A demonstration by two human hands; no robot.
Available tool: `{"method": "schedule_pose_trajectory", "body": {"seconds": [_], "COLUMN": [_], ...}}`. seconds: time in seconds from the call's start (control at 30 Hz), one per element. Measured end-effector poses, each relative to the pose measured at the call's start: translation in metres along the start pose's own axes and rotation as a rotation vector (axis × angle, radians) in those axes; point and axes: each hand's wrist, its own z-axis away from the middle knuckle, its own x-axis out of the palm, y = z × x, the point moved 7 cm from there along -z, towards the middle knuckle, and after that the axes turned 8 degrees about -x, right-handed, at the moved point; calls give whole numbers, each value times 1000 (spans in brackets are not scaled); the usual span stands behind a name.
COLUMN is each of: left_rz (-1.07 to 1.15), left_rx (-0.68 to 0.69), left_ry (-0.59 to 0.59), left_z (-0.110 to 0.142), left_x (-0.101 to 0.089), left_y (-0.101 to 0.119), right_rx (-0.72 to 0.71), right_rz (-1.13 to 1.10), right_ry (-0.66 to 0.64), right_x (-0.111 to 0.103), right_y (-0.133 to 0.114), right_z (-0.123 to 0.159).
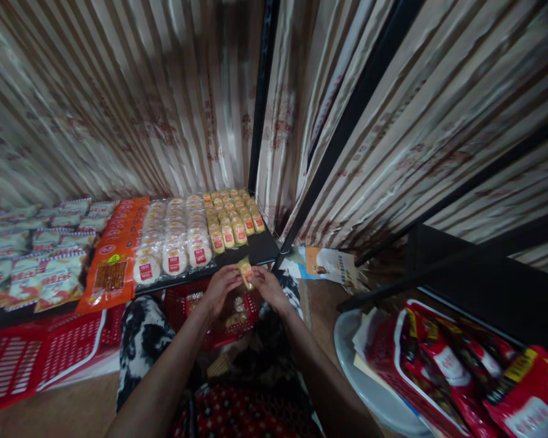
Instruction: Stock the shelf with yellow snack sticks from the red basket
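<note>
Both my hands meet just in front of a low black shelf (256, 249). My left hand (220, 288) and my right hand (265, 286) pinch a small yellow snack packet (245, 271) between their fingertips, holding it just above the shelf's front edge. On the shelf right behind it lie rows of the same yellow packets (232, 216), and left of those rows of round white packets (176, 237). Below my hands sits a red plastic basket (228, 316) with more small packets inside.
Orange packets (116, 255) and white-red bags (31, 255) fill the shelf's left part. A flat red basket (41, 353) lies at lower left. At lower right a white tub (369, 389) holds red bags (461, 371). Striped curtains hang behind; a black post (261, 97) stands at the corner.
</note>
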Motion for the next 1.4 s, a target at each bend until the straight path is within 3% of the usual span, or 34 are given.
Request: {"method": "schedule_pose_trajectory", "body": {"seconds": [0.4,0.73,1.07,1.27,1.4], "left_rz": [-118,-198,-228,-358,-379], "left_rx": [84,175,254,302,262], "left_ry": [37,41,135,195,210], "left_z": [-20,-31,-46,-60,-73], "left_x": [45,75,76,76,76], "left_y": [14,26,32,38,36], "right_rx": [-101,-163,-256,-269,-271], "right_rz": [-5,267,542,541,520], "right_ry": [258,346,407,446,461], "right_x": [-36,-48,-47,-43,-42], "right_y": [-15,-19,-39,-47,-45], "right_z": [-30,-50,-52,-60,-68]}}
